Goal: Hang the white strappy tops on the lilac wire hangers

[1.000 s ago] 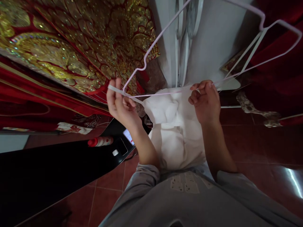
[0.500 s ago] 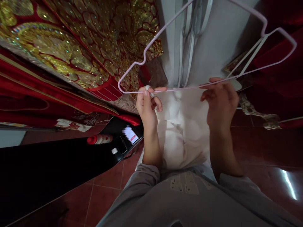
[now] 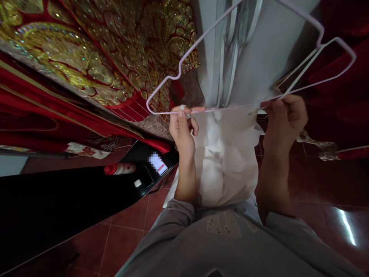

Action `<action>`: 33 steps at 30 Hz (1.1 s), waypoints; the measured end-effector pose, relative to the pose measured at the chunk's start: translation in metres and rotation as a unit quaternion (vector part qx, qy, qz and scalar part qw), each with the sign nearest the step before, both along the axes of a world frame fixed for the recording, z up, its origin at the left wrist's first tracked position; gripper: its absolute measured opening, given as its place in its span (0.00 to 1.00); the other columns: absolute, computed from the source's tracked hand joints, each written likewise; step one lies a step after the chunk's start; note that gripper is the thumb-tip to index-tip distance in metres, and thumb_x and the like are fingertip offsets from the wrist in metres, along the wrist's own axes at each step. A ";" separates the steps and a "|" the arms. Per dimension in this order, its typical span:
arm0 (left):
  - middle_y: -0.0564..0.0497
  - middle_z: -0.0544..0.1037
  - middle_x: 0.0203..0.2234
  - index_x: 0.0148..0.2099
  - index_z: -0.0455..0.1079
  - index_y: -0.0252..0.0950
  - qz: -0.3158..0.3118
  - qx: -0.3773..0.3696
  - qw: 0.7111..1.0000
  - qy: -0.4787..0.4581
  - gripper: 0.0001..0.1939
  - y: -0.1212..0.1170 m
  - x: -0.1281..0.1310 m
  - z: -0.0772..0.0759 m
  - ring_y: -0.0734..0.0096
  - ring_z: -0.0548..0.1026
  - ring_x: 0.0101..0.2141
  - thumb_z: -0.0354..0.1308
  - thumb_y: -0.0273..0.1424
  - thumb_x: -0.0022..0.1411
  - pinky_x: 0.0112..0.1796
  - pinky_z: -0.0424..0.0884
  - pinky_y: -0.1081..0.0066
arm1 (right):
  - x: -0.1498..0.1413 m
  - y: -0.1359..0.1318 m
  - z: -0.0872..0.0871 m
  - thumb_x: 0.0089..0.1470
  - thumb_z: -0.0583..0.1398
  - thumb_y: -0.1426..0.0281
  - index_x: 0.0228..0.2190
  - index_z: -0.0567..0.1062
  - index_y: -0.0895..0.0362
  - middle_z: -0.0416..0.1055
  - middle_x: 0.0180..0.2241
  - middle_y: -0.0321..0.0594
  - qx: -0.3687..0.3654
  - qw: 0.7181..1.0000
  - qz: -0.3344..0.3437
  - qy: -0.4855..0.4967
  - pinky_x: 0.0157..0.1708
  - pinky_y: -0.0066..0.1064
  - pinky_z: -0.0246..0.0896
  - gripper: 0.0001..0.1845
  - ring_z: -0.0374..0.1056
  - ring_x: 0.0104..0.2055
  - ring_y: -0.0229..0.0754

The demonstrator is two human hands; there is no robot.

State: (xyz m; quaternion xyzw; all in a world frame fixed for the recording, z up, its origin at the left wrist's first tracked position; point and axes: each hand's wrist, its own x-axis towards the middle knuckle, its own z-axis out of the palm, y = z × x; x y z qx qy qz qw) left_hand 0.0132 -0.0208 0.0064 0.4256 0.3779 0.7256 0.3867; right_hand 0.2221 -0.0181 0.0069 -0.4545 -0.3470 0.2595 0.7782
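Observation:
A pale pink clothes hanger (image 3: 208, 32) spans the upper middle, its lower bar running crosswise towards me. My left hand (image 3: 184, 130) is closed on that bar near its left corner, thumb and fingers pinching it. A white band (image 3: 182, 108) wraps one finger there; whether it is a strap or something worn, I cannot tell. Below the bar hangs a white garment (image 3: 226, 154). On the right, a thin white strap (image 3: 300, 71) loops over the hanger's notch and runs down to my right hand (image 3: 285, 115), whose fingers are pinched around its lower end, partly hidden.
Red and gold sequinned clothing (image 3: 86, 69) hangs at the left. A black table (image 3: 72, 196) holds a lit phone (image 3: 159, 164), a dark phone (image 3: 146, 177), a small white case (image 3: 138, 183) and a red-capped bottle (image 3: 120, 168). Dark red cloth (image 3: 340, 111) hangs at the right.
My right hand has moved right along the bar, from its middle to the lower end of the strap, and closed there. The hanger has shifted slightly; my left hand keeps its grip.

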 end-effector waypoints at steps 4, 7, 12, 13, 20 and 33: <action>0.51 0.86 0.36 0.40 0.66 0.43 -0.001 0.004 1.000 -0.003 0.22 0.001 0.000 -0.002 0.78 0.55 0.16 0.58 0.55 0.75 0.19 0.52 0.68 | -0.006 -0.006 0.004 0.59 0.65 0.70 0.29 0.76 0.54 0.72 0.28 0.35 0.008 1.000 -0.025 -0.015 0.38 0.31 0.69 0.06 0.68 0.30 0.35; 0.51 0.86 0.36 0.40 0.66 0.43 0.007 0.003 1.000 0.003 0.23 0.005 -0.001 -0.005 0.78 0.54 0.16 0.58 0.56 0.75 0.19 0.52 0.68 | -0.005 -0.012 0.013 0.58 0.68 0.70 0.28 0.78 0.53 0.72 0.26 0.34 0.007 0.998 -0.035 -0.046 0.34 0.30 0.67 0.07 0.68 0.28 0.35; 0.51 0.86 0.33 0.40 0.67 0.42 -0.001 0.039 0.999 -0.019 0.22 0.012 -0.005 -0.005 0.79 0.51 0.16 0.59 0.54 0.76 0.18 0.48 0.69 | -0.004 -0.001 0.039 0.58 0.68 0.74 0.30 0.81 0.54 0.73 0.23 0.32 0.067 0.993 0.031 -0.089 0.27 0.28 0.67 0.04 0.69 0.24 0.33; 0.51 0.86 0.33 0.40 0.67 0.41 0.000 0.039 0.999 -0.018 0.23 0.012 -0.005 -0.005 0.80 0.51 0.15 0.60 0.55 0.75 0.18 0.48 0.69 | -0.002 0.006 0.045 0.58 0.66 0.76 0.31 0.82 0.55 0.73 0.23 0.32 0.090 0.992 0.045 -0.082 0.26 0.27 0.67 0.05 0.69 0.24 0.32; 0.52 0.84 0.31 0.40 0.66 0.41 -0.013 0.022 1.000 -0.017 0.26 0.008 -0.003 -0.005 0.81 0.49 0.15 0.59 0.58 0.73 0.18 0.46 0.70 | 0.040 0.044 0.080 0.59 0.57 0.86 0.26 0.83 0.50 0.78 0.26 0.23 0.086 0.995 -0.040 0.001 0.25 0.19 0.61 0.23 0.71 0.23 0.24; 0.51 0.85 0.33 0.41 0.67 0.41 -0.031 0.009 0.999 -0.035 0.23 0.003 0.004 -0.004 0.79 0.50 0.16 0.59 0.56 0.75 0.20 0.46 0.69 | -0.006 -0.001 -0.003 0.58 0.62 0.79 0.29 0.81 0.55 0.78 0.29 0.35 -0.025 0.994 0.012 0.107 0.29 0.22 0.71 0.11 0.73 0.25 0.30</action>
